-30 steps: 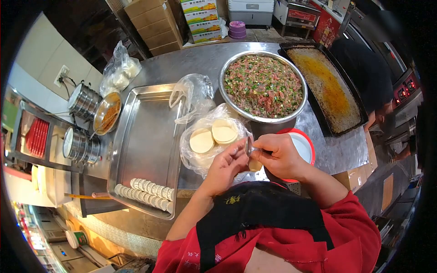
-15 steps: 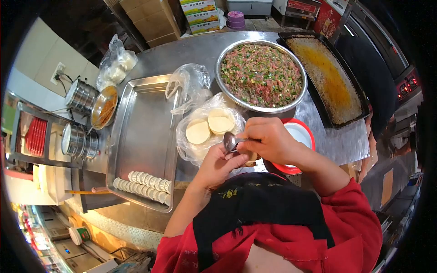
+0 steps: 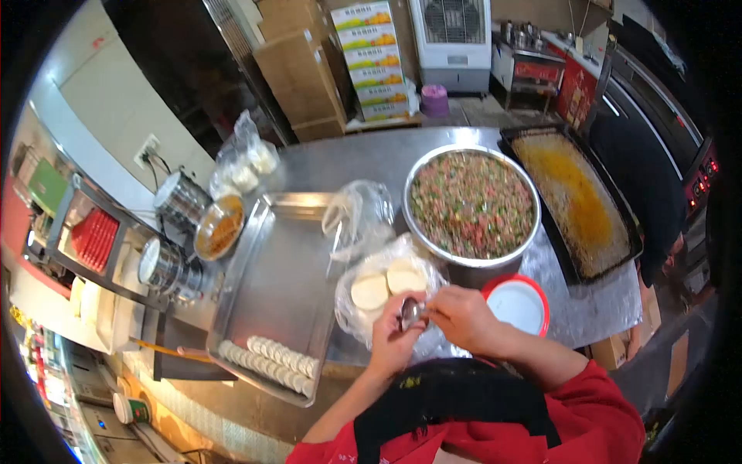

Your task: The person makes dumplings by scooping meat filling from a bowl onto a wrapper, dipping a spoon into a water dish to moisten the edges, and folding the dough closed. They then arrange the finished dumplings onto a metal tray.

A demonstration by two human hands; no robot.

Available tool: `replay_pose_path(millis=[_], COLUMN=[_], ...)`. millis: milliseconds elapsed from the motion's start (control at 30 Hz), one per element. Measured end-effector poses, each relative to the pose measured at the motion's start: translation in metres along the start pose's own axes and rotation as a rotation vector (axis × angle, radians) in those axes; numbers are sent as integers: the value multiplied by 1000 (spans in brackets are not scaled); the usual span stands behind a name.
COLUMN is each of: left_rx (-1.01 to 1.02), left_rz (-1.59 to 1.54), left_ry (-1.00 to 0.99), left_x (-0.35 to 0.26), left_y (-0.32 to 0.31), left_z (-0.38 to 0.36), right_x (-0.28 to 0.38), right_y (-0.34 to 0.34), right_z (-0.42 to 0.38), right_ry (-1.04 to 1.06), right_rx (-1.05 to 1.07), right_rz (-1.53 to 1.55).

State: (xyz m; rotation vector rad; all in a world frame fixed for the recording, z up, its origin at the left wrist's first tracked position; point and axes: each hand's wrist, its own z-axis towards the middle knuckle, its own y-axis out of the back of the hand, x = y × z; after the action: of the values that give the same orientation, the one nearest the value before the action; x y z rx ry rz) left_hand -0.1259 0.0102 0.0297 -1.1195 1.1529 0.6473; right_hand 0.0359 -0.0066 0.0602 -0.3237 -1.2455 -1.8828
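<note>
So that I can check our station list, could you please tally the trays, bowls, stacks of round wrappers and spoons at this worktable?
Trays: 2 (steel tray, dark tray)
Bowls: 3 (filling bowl, red-rimmed bowl, small seasoning bowl)
Wrapper stacks: 2 (left stack, right stack)
Spoon: 1
Total: 8

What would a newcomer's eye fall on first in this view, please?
Probably the big steel bowl heaped with pink-and-green filling, at the table's far side. To its right, the black-edged tray stands out with its vivid orange-yellow streak. Nearer, the right hand holds a spoon over the left hand.
</note>
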Motion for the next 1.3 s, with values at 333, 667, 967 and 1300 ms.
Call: replay_pose_path(millis=[333,667,967,1300], left_rx=[165,29,-857,-488], left_rz=[276,15,617,1622], left_ry=[156,317,57,-62], left_x=[-11,0,-15,2], left_y=[20,73,324,449], left_z=[-1,-22,-60,-67], right_x=[-1,27,23,24], right_y=[2,-21,-40,-48], right_z=[2,18,17,27], right_ry=[-23,-233,-260,-348], right_rx=[244,255,289,242], right_rz=[-180,123,85,-91])
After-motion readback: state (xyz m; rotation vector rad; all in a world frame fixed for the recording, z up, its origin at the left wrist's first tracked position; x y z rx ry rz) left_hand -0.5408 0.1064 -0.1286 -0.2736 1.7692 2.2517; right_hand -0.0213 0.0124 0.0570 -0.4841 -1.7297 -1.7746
